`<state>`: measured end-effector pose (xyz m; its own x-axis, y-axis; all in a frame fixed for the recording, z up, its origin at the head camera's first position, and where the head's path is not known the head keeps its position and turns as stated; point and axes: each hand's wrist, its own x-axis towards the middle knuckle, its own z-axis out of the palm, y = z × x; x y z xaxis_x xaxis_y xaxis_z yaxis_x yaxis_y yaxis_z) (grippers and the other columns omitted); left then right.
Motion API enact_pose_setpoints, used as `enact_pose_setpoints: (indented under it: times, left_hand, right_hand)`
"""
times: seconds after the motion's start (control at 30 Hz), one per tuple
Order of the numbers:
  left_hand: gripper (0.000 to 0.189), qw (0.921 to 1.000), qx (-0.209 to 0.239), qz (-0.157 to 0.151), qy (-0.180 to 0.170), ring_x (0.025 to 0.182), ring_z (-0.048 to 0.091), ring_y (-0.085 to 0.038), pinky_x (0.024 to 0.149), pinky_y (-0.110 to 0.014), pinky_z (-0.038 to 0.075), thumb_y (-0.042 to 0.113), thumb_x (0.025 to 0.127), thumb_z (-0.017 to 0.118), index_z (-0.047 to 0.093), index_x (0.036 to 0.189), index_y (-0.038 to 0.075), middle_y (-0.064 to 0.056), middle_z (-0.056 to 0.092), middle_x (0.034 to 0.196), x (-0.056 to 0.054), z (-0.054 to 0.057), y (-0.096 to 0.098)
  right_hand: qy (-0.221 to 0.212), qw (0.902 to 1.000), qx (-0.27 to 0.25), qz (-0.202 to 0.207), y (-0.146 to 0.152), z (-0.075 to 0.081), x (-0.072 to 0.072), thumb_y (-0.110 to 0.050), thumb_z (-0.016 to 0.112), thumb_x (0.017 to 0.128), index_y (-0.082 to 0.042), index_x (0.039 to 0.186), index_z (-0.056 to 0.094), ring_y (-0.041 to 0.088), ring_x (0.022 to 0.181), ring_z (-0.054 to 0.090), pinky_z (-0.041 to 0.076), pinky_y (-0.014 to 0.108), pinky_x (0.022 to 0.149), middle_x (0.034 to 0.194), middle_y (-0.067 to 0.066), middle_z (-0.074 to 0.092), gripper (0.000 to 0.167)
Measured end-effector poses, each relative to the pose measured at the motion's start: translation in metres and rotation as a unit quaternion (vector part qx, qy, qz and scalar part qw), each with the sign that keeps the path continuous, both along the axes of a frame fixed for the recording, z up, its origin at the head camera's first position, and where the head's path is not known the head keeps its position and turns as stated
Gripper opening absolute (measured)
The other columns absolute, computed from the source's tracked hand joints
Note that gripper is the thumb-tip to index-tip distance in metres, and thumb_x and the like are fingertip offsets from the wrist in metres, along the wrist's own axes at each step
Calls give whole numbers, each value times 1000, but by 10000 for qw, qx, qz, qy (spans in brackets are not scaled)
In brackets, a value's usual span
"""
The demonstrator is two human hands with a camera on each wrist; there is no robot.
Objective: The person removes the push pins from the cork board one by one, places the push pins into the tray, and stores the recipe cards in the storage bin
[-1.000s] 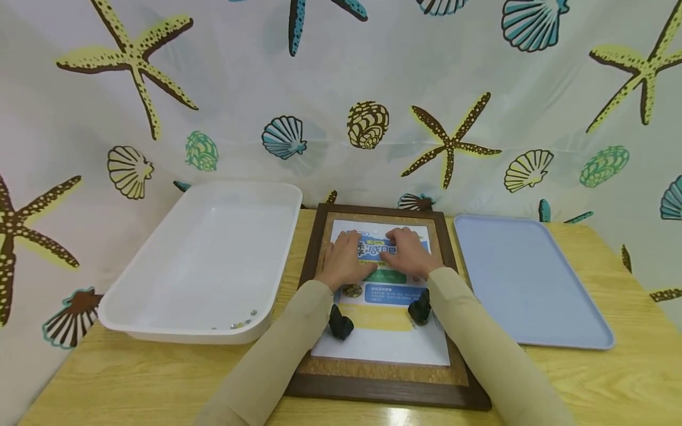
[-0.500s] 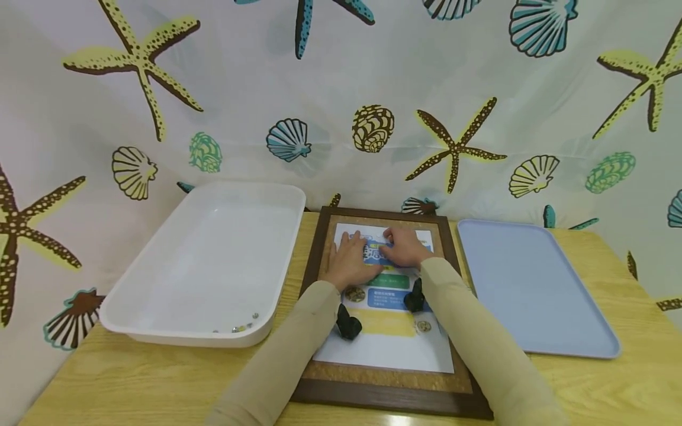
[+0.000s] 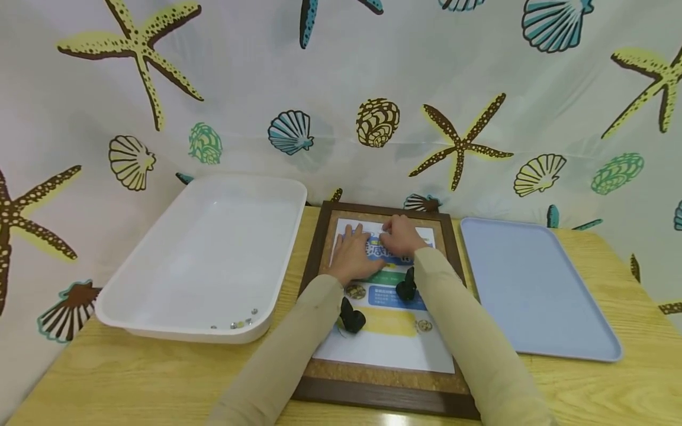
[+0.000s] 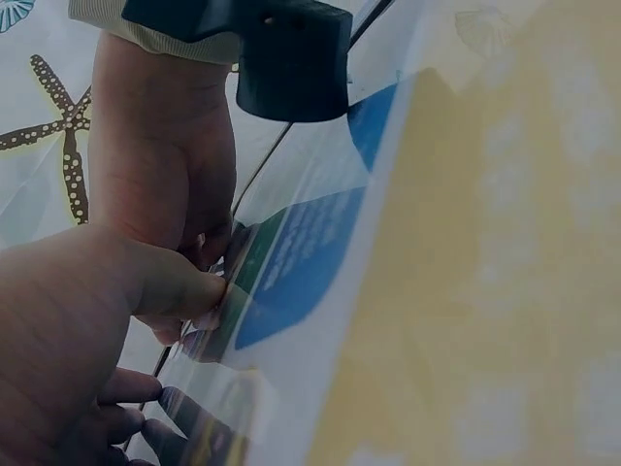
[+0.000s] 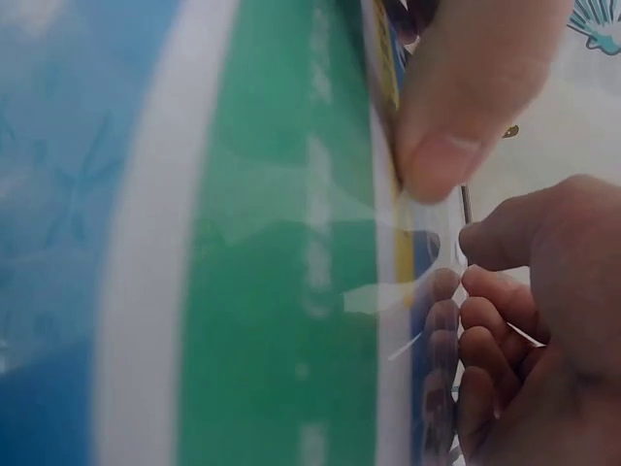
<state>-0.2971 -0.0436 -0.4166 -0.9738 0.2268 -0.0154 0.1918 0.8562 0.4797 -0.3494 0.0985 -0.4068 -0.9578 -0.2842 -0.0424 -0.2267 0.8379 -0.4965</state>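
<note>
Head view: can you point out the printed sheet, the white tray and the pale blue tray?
Printed sheet (image 3: 388,322): head view, on its yellow band.
White tray (image 3: 199,260): head view, on its bare floor.
Pale blue tray (image 3: 538,287): head view, on its bare middle.

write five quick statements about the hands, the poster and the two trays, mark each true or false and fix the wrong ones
1. The left hand and the right hand are both at the upper part of the poster. True.
2. The poster lies directly on the table. False: it lies on a cork-like board inside a dark brown frame.
3. The white tray stands to the left of the frame. True.
4. The white tray is filled to the rim. False: a few small items lie near its near edge.
5. The light blue tray is to the right of the frame. True.
</note>
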Motion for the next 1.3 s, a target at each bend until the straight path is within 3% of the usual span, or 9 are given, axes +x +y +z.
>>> enact_pose_setpoints:
  times: [0.3, 0.47, 0.77, 0.87, 1.13, 1.3]
  left_hand:
    - [67, 9998, 126, 80, 89, 148, 12, -36, 119, -54, 7, 40, 88, 62, 46, 141, 4, -15, 25, 158, -7, -5, 8]
    - [66, 9998, 111, 32, 164, 148, 15, -37, 119, -55, 8, 41, 89, 60, 47, 141, 3, -16, 27, 157, -2, -11, 2]
    - [68, 9997, -39, 10, 239, 148, 16, -34, 120, -53, 9, 45, 89, 60, 45, 143, 7, -12, 27, 158, -6, -12, 0]
    - [69, 9997, -38, -20, 238, 148, 15, -34, 120, -52, 8, 46, 89, 60, 44, 144, 7, -11, 27, 158, -8, -9, 1]
    - [71, 10000, -20, 6, 75, 148, 14, -34, 120, -52, 7, 47, 89, 60, 43, 145, 7, -11, 25, 159, -8, -7, 1]
    - [72, 9999, -35, -8, 98, 148, 14, -33, 120, -52, 6, 48, 90, 60, 41, 146, 7, -11, 25, 159, -8, -9, 2]
  right_hand:
    - [31, 9995, -215, -212, 3, -6, -12, -17, 52, 95, 3, 112, 62, 26, 96, 63, 51, 39, 90, 108, 17, 66, 28]
    - [128, 9990, -230, -359, -3, -12, -11, -16, 52, 93, 2, 101, 67, 22, 79, 61, 52, 37, 79, 94, 13, 68, 24]
    - [247, 9978, 59, -612, -7, -5, -11, -15, 50, 93, -6, 76, 66, 15, 58, 48, 38, 28, 57, 66, 1, 55, 25]
    - [186, 9973, 6, -715, -7, 0, -11, -15, 50, 93, -7, 75, 66, 16, 59, 48, 39, 28, 58, 66, 1, 55, 25]
    - [-2, 9970, -178, -752, -6, 2, -9, -18, 52, 94, -3, 98, 71, 20, 77, 59, 51, 37, 79, 93, 10, 70, 25]
    - [40, 9971, -174, -740, -5, 0, -9, -18, 52, 93, -3, 92, 72, 18, 71, 58, 51, 34, 74, 85, 8, 69, 25]
